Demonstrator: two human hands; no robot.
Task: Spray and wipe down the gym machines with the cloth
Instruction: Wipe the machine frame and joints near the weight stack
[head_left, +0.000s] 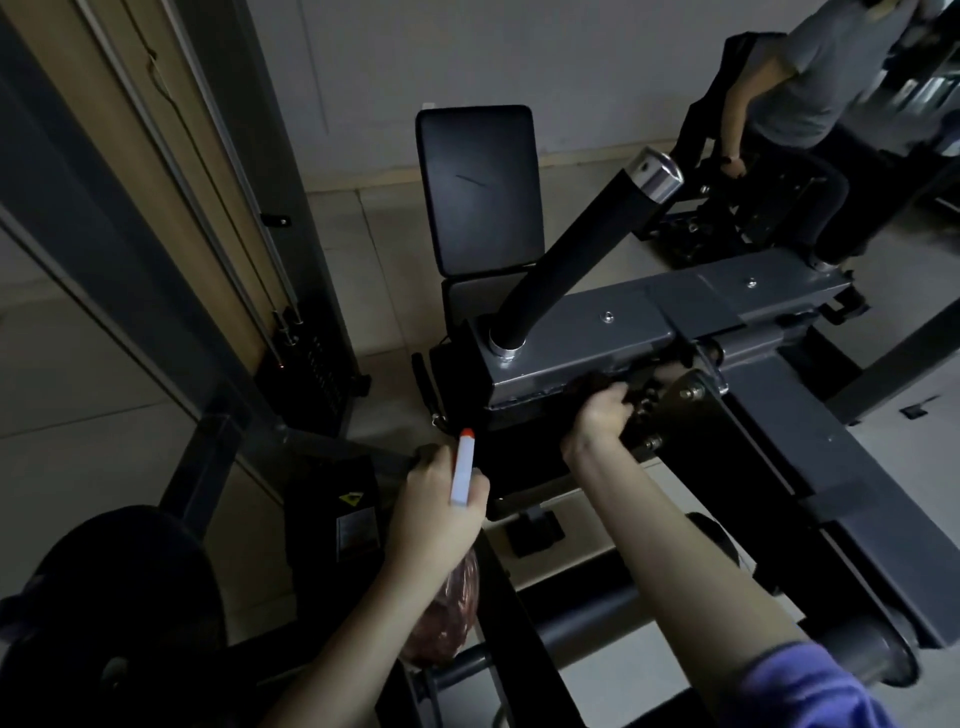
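A dark grey gym machine (613, 332) fills the middle of the view, with a black padded seat back (480, 192) behind it and a black chrome-capped handle (582, 244) rising from its frame. My right hand (602, 415) grips a dark cloth (597, 383) and presses it against the front edge of the frame. My left hand (441, 499) holds a spray bottle by its neck; the white nozzle with a red tip (462, 467) points up and the reddish bottle body (447, 618) hangs below my wrist.
A weight stack tower (311, 364) with cables stands at the left by a wooden panel. Another person (810, 104) bends over a second machine at the back right. A black padded roller (597, 618) lies under my arms. Tiled floor shows between the machines.
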